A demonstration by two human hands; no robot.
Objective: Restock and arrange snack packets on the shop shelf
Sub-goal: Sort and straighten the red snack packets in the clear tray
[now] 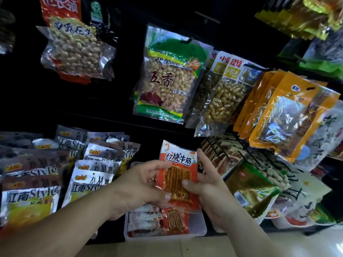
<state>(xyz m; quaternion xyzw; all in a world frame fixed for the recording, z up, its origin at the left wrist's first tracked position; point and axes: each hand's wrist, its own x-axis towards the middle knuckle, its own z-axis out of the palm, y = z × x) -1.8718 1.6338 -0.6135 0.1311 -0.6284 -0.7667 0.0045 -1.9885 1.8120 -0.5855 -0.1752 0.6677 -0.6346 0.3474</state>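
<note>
Holding one red snack packet [178, 171] upright between both hands, a person faces a dark shop shelf [104, 121]. The left hand [137, 186] grips the packet's left edge, its fingers [159, 164] curled behind and the thumb on the front. The right hand [209, 184] pinches the right edge, with the thumb across the clear window and the index finger raised along the side. The packet sits above a white tray [201, 229] at the shelf's lowest level.

The hands and the held packet hide much of the tray. At least two more red packets [159, 221] lie flat in it, but a full count cannot be made. At left, silver packets [31, 197] overlap too closely to number, and the frame edge cuts off the outermost.

Above hangs one green peanut bag [167, 76], with any bags behind it hidden. Beside it are two clear bags of pale sticks [224, 97] and at least three orange bags [289, 115]. One clear peanut bag [76, 51] hangs at upper left. The yellow packs [306, 17] at top right are blurred and cropped.
</note>
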